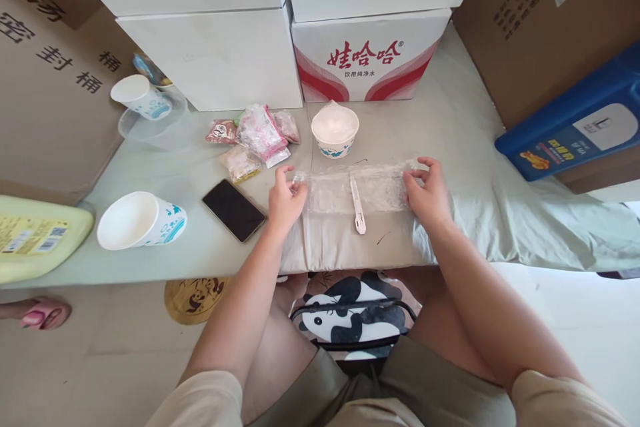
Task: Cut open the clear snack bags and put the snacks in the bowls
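A strip of clear plastic film (330,197) lies stretched across the cloth-covered table in front of me. My left hand (287,201) pinches its left end, fingers closed. At the opposite end, my right hand (425,192) grips the film between thumb and fingers. A white utility knife (358,205) lies lengthwise at the film's middle, its wider end pointing towards me; whether it is over or under the film I cannot tell. Beyond the film stands a paper bowl (335,137) with whitish, translucent material inside. Left of my left hand rests a black phone (234,209).
Small snack packets (260,133) lie behind the phone. A paper cup (143,221) lies tipped at the left, near a yellow-green jug (40,240). White boxes (370,57) line the back; a blue container (575,113) leans at the right. Someone's pink slipper (47,315) shows on the floor.
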Motion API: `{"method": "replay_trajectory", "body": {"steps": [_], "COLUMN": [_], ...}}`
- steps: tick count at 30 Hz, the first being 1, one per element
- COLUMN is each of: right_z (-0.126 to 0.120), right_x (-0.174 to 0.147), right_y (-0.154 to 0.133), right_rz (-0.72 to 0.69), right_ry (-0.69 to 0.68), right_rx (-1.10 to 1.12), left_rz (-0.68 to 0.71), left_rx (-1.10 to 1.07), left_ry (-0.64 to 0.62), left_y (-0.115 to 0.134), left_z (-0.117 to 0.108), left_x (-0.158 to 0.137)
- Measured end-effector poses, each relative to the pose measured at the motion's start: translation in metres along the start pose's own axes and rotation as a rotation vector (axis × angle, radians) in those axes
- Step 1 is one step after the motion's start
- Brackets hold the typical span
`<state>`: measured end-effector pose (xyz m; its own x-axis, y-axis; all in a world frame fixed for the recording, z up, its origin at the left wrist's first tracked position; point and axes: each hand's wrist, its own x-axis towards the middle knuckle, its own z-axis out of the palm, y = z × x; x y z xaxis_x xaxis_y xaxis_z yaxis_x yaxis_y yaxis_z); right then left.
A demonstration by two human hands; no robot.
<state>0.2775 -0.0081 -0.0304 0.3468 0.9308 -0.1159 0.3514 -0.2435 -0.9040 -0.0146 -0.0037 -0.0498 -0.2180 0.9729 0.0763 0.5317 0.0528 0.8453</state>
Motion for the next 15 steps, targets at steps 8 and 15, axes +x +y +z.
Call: {"method": "replay_trajectory", "body": {"steps": [8,15], "right_z": [-0.004,-0.006], "right_x": [-0.003,-0.003], "right_y": [0.010,0.014], "right_rz": [-0.208,-0.253], "right_ry": [0.021,-0.054], "right_rx": [-0.235,-0.213], "left_rz": [0.032,0.171], "left_rx": [0.063,-0.114], "left_ry": [0.044,-0.041], "left_y": [0.003,-0.003], "left_z": [-0.005,-0.003], "left_x": [-0.001,0.001]}}
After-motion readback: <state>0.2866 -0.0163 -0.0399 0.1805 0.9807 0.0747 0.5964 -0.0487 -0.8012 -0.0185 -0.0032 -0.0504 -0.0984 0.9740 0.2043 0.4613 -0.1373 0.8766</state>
